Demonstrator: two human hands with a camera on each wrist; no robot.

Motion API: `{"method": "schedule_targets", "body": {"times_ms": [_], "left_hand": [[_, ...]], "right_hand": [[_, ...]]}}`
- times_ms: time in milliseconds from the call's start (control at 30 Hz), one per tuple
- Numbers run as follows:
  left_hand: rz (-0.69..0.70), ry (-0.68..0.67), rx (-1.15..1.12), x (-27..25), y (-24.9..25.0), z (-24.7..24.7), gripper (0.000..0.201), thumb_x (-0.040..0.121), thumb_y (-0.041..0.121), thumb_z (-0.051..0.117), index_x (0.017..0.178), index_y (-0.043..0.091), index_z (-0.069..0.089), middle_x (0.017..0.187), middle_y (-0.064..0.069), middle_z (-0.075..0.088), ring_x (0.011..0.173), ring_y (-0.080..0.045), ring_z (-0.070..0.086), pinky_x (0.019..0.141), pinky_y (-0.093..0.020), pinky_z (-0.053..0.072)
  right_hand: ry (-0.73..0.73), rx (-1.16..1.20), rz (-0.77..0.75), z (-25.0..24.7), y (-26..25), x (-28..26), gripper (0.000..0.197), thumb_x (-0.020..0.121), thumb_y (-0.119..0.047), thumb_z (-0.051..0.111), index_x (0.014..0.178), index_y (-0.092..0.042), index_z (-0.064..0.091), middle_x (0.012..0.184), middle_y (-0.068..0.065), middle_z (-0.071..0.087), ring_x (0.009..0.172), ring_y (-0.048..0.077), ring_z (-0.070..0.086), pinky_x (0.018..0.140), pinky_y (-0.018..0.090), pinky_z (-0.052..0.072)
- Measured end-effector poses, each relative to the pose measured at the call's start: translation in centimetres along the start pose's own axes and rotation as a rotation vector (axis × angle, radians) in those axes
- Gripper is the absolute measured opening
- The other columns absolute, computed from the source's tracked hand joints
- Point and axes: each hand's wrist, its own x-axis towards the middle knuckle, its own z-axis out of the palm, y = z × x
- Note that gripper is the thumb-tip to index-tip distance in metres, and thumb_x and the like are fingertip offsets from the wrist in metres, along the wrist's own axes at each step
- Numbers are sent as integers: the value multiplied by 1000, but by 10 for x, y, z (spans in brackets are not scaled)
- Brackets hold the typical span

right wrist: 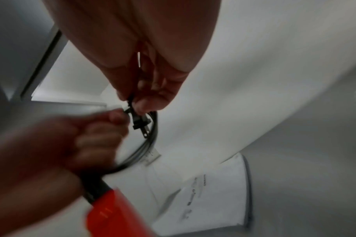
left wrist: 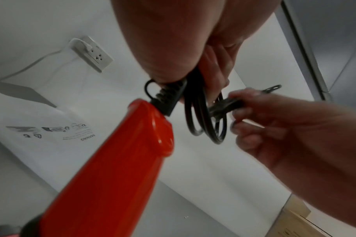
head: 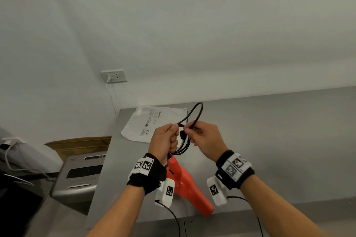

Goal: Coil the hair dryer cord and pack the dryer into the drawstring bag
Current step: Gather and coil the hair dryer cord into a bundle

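Note:
The orange-red hair dryer [head: 185, 184] hangs below my hands, nozzle end down towards the steel counter's front edge; its handle [left wrist: 116, 168] fills the left wrist view. My left hand [head: 166, 139] grips the bundled loops of the black cord [head: 192, 115] near the dryer's strain relief [left wrist: 169, 99]. My right hand [head: 202, 136] pinches the cord just behind the plug [right wrist: 139, 122], with one loop standing up above both hands. The white drawstring bag [head: 152, 122] lies flat on the counter behind my hands, printed side up.
The grey steel counter [head: 269, 140] stretches to the right. A wall socket [head: 114, 76] with a white cable sits on the wall at the left. A grey appliance [head: 82, 173] and a cardboard box [head: 81, 145] stand beside the counter's left end.

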Motion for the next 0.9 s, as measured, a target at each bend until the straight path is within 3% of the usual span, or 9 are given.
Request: {"method": "schedule_targets", "body": {"times_ms": [100, 167, 267, 333, 400, 533, 633, 800, 900], "left_hand": [[-8, -41, -25, -1, -2, 4, 37, 104, 17, 49, 68, 11, 52, 50, 2, 25, 37, -8, 18, 39, -16, 15], [-19, -78, -48, -2, -3, 5, 37, 104, 17, 49, 68, 10, 52, 49, 4, 25, 36, -7, 18, 39, -15, 15], [-26, -124, -40, -4, -3, 9, 38, 105, 15, 47, 67, 9, 53, 48, 3, 26, 35, -6, 19, 39, -15, 16], [-27, -117, -39, -3, -2, 8, 39, 104, 15, 48, 66, 10, 53, 48, 2, 25, 35, -7, 18, 39, -16, 16], [-33, -72, -28, -1, -1, 3, 38, 104, 17, 50, 66, 11, 52, 48, 2, 25, 36, -8, 18, 38, -16, 17], [-46, -8, -31, 5, -1, -11, 37, 103, 18, 50, 67, 12, 52, 48, 5, 26, 36, -7, 18, 38, -15, 18], [-53, 18, -34, 8, 0, -19, 36, 103, 17, 50, 67, 11, 52, 47, 6, 26, 35, -6, 18, 38, -15, 16], [-65, 23, 39, 10, 2, -18, 34, 102, 14, 53, 68, 10, 51, 47, 5, 27, 35, -7, 19, 40, -17, 15], [-70, 16, 136, 11, 2, -20, 29, 96, 9, 60, 68, 11, 52, 50, 4, 29, 37, -9, 20, 39, -18, 17]], "right_hand": [[61, -199, 32, 12, 20, 6, 24, 82, -14, 76, 92, -13, 54, 66, -7, 54, 54, 4, 48, 57, 13, 39], [100, -124, 154, 16, 29, 8, 34, 78, -11, 76, 101, -13, 51, 70, -7, 50, 56, 5, 46, 55, 13, 40], [-125, 31, 244, 21, 38, 8, 24, 81, 4, 63, 102, -7, 63, 78, -1, 60, 62, 7, 54, 56, 15, 44], [-275, 151, 325, 21, 43, 3, 7, 88, -4, 61, 93, -2, 67, 69, 0, 59, 55, 10, 49, 50, 21, 37], [-348, 255, 373, 15, 49, -3, 13, 94, -17, 66, 93, -5, 69, 68, 0, 63, 54, 14, 47, 48, 25, 36], [-456, -20, 357, -9, 71, -10, 9, 91, -21, 69, 85, -15, 72, 75, 3, 71, 53, 16, 55, 45, 21, 43], [-324, -234, 421, -37, 105, -15, 22, 92, -17, 66, 71, -15, 70, 70, 5, 73, 50, 12, 62, 53, 22, 50], [10, -403, 462, -75, 127, -4, 28, 94, -18, 65, 70, -6, 74, 56, 9, 67, 45, 9, 58, 58, 25, 49], [256, -432, 432, -99, 117, 10, 29, 94, -20, 65, 69, -10, 72, 58, 10, 65, 52, 20, 60, 64, 32, 53]]}}
